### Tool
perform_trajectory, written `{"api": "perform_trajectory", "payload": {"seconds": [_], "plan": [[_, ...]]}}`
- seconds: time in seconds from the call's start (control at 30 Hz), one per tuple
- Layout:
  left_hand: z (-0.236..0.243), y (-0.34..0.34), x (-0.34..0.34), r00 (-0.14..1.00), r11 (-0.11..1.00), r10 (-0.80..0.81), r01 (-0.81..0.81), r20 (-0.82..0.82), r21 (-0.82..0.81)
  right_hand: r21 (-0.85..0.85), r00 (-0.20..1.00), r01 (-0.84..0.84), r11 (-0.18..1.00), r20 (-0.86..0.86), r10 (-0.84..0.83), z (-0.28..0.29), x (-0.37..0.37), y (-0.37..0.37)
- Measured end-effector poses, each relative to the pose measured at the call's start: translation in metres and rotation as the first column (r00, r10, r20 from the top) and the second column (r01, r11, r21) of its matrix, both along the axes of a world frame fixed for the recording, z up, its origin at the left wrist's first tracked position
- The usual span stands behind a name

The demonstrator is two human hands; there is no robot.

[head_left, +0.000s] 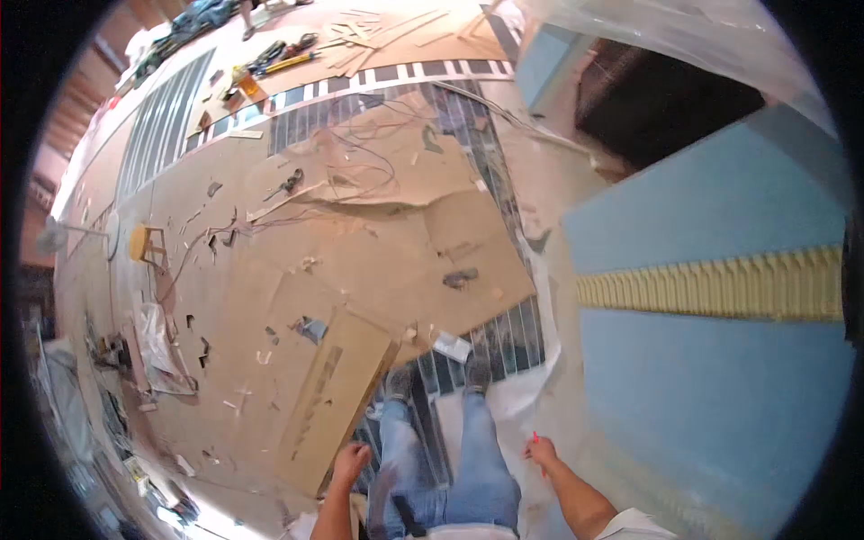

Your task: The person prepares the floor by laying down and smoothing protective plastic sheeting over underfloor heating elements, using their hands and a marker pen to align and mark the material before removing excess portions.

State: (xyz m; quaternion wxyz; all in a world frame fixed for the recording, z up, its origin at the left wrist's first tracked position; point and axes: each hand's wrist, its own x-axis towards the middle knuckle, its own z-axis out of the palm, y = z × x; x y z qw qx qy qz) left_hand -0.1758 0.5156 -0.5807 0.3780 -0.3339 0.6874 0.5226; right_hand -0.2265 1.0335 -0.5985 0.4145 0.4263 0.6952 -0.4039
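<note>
In the right hand (542,451) is grasped a slender red object (536,436). Across from it, the left hand (352,460) is curled shut, whether around anything cannot be told, near a long cardboard box (335,400); rightward of both hands stands a blue panel (711,405).

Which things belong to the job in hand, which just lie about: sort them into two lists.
Likely in use:
- thin bright-red stick-like object, in the right hand

Seemingly lying about:
- long brown cardboard box, near the left hand
- round-topped yellow stool
- small white rectangular packet, by the feet
</note>
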Motion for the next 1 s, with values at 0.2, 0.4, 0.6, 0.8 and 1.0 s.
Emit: {"api": "perform_trajectory", "payload": {"seconds": [0.2, 0.4, 0.6, 0.8, 1.0], "plan": [[-0.191, 0.06, 0.036, 0.705, 0.718, 0.659, -0.693, 0.263, 0.058, -0.097, 0.986, 0.053, 0.994, -0.155, -0.068, -0.253, -0.148, 0.007], [-0.458, 0.053, 0.037, 0.566, 0.432, 0.787, -0.789, 0.244, 0.438, -0.171, 0.923, 0.322, 0.931, -0.163, -0.349, -0.517, -0.265, -0.024], [-0.63, 0.038, -0.056, -0.225, -0.284, 0.925, -0.945, 0.305, 0.162, -0.378, 0.609, 0.664, 0.645, -0.226, -0.76, -0.644, -0.334, -0.01], [-0.652, 0.019, -0.016, -0.709, -0.747, 0.644, -0.663, 0.289, 0.038, -0.297, 0.742, 0.619, 0.727, -0.081, -0.665, -0.618, -0.337, -0.059], [-0.648, 0.002, -0.008, -0.47, -0.425, 0.797, -0.882, 0.378, -0.201, -0.082, 0.788, 0.528, 0.846, -0.324, -0.523, -0.647, -0.324, -0.01]]}}
